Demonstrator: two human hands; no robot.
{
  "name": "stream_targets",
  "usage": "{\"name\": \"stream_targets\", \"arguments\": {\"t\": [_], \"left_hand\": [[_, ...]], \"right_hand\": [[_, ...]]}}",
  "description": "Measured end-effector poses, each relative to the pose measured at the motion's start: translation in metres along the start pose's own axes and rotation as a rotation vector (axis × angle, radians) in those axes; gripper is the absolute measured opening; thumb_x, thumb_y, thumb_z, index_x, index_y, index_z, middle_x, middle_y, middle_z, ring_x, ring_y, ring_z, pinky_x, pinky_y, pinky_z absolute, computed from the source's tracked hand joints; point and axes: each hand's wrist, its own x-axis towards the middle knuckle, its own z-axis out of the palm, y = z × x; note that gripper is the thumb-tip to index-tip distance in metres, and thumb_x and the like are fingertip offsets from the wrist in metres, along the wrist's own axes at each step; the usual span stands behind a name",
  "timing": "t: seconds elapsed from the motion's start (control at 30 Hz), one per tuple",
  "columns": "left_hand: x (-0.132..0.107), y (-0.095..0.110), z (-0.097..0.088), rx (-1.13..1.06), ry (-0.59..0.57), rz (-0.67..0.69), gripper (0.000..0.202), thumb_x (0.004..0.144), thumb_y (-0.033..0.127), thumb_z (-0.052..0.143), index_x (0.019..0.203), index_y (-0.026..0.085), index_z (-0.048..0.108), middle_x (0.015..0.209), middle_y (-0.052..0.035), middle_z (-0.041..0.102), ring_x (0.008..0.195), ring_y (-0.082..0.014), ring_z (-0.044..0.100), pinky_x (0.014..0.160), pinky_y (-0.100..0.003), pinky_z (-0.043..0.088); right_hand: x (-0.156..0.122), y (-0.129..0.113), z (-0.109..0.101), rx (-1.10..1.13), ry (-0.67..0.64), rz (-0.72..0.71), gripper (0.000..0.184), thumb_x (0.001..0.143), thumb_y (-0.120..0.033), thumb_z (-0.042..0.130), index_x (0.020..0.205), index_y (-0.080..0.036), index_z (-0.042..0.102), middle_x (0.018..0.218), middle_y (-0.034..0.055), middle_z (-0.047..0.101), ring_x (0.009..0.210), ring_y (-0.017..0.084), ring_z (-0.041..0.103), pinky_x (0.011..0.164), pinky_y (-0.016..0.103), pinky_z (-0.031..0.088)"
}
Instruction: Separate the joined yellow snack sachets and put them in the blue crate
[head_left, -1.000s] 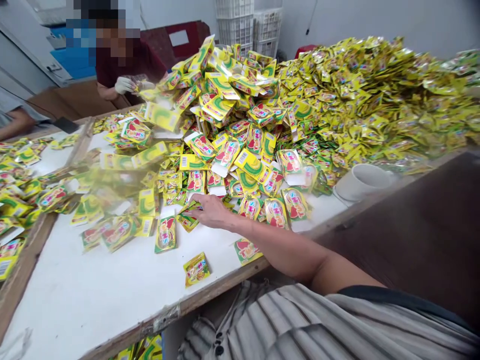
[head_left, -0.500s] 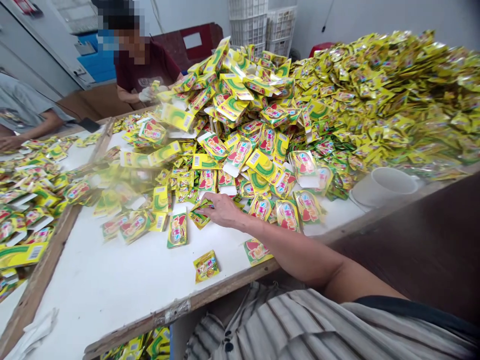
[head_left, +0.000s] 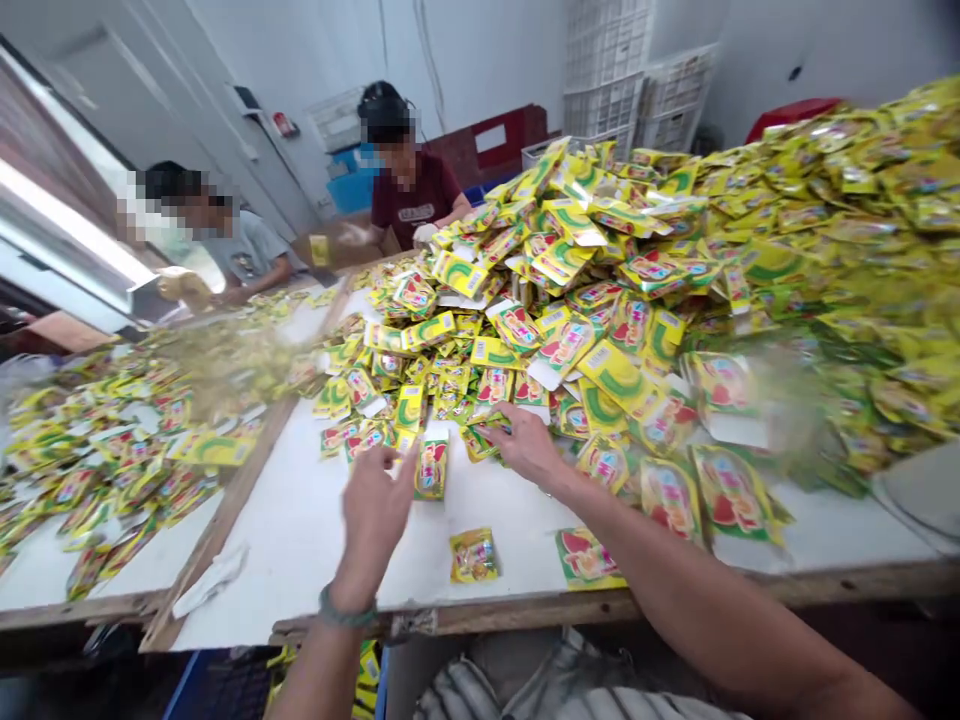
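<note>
A huge heap of yellow and green snack packets (head_left: 600,260) covers the white table (head_left: 300,540). My right hand (head_left: 529,445) rests on the packets at the heap's near edge, fingers stretched forward over a small packet (head_left: 480,440). My left hand (head_left: 375,510) hovers above the table with its fingers loosely spread and nothing in it, just left of an upright-printed packet (head_left: 431,468). A single small packet (head_left: 472,555) lies on bare table between my arms, and another (head_left: 585,558) sits under my right forearm by the table's edge.
A wooden rail (head_left: 240,490) divides this table from a second one on the left, strewn with packets (head_left: 112,450). Two other people work at the far side: one in a maroon shirt (head_left: 412,195), one in grey (head_left: 240,250). White crates (head_left: 615,80) stand stacked at the back wall.
My left hand has come into view above the table. The camera has tilted up and swung right; my right hand stays on the same packets at the heap's edge.
</note>
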Motion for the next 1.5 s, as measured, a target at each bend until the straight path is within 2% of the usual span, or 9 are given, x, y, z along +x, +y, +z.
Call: {"name": "stream_targets", "arguments": {"t": [0.1,0.2,0.33,0.47,0.63,0.83,1.03,1.17,1.5], "left_hand": [[0.001,0.006,0.016,0.157,-0.115,-0.058,0.06,0.073,0.062,0.061,0.097,0.007,0.064,0.102,-0.0197,0.06,0.105,-0.0361,0.055,0.086,-0.045,0.046],[0.007,0.01,0.028,0.137,-0.153,-0.104,0.069,0.062,0.059,0.071,0.105,0.006,0.06,0.112,-0.0238,0.057,0.11,-0.0386,0.052,0.086,-0.043,0.043],[0.007,-0.001,0.027,-0.312,-0.227,-0.155,0.059,0.067,0.046,0.072,0.112,0.013,0.056,0.101,-0.016,0.066,0.095,-0.0317,0.062,0.078,-0.036,0.044],[-0.009,-0.011,0.021,-0.784,-0.393,-0.032,0.058,0.071,0.043,0.072,0.122,0.02,0.056,0.11,-0.0067,0.068,0.093,-0.0243,0.063,0.08,-0.03,0.046],[-0.028,-0.009,0.017,-1.13,-0.5,-0.139,0.051,0.074,0.047,0.069,0.115,0.017,0.063,0.107,-0.0053,0.07,0.089,-0.0209,0.064,0.078,-0.028,0.049],[-0.038,-0.013,0.013,-1.2,-0.584,-0.165,0.05,0.072,0.044,0.073,0.113,0.017,0.066,0.106,-0.0058,0.071,0.089,-0.0207,0.065,0.077,-0.027,0.05],[-0.041,-0.01,0.014,-1.208,-0.63,-0.133,0.049,0.071,0.039,0.075,0.114,0.017,0.065,0.109,-0.0064,0.07,0.092,-0.0212,0.065,0.08,-0.027,0.05],[-0.041,-0.009,0.015,-1.263,-0.634,-0.221,0.047,0.067,0.037,0.079,0.108,0.017,0.068,0.101,-0.0055,0.073,0.085,-0.0196,0.066,0.075,-0.026,0.05],[-0.038,0.001,0.007,-1.429,-0.669,-0.423,0.051,0.056,0.035,0.086,0.099,0.012,0.069,0.081,-0.0064,0.074,0.062,-0.0151,0.066,0.063,-0.026,0.051]], "right_hand": [[-0.001,0.0,0.001,-0.012,-0.001,-0.005,0.018,0.08,-0.038,0.058,0.085,-0.021,0.063,0.062,-0.0021,0.057,0.057,0.014,0.048,0.055,0.024,0.031],[-0.002,0.0,0.001,-0.007,-0.017,-0.022,0.018,0.079,-0.037,0.058,0.084,-0.021,0.063,0.062,-0.0019,0.058,0.059,0.015,0.049,0.056,0.024,0.032],[0.001,0.0,-0.003,0.073,0.047,-0.046,0.019,0.078,-0.038,0.059,0.085,-0.021,0.063,0.06,-0.0028,0.055,0.055,0.014,0.047,0.054,0.024,0.032],[0.005,0.0,-0.001,0.193,0.17,-0.08,0.022,0.078,-0.041,0.059,0.086,-0.02,0.062,0.058,-0.0032,0.053,0.05,0.013,0.042,0.053,0.025,0.032],[0.002,-0.003,-0.001,0.152,-0.046,-0.162,0.02,0.078,-0.039,0.059,0.085,-0.02,0.063,0.061,-0.003,0.056,0.057,0.013,0.047,0.056,0.024,0.034],[-0.001,-0.007,-0.007,0.073,-0.352,-0.15,0.015,0.077,-0.031,0.063,0.085,-0.019,0.064,0.066,-0.0036,0.06,0.061,0.012,0.051,0.058,0.022,0.035],[-0.01,-0.013,0.01,-0.045,-0.275,-0.203,0.011,0.077,-0.014,0.062,0.086,-0.018,0.065,0.088,0.0032,0.061,0.079,0.016,0.054,0.072,0.026,0.039],[-0.008,-0.009,0.006,0.072,-0.387,-0.167,0.016,0.082,-0.021,0.057,0.098,-0.019,0.061,0.088,0.0017,0.062,0.08,0.016,0.055,0.073,0.027,0.041],[-0.01,-0.01,0.011,0.124,-0.102,-0.298,0.02,0.076,-0.022,0.064,0.096,-0.02,0.066,0.099,0.0049,0.069,0.093,0.02,0.062,0.084,0.032,0.045]]}}
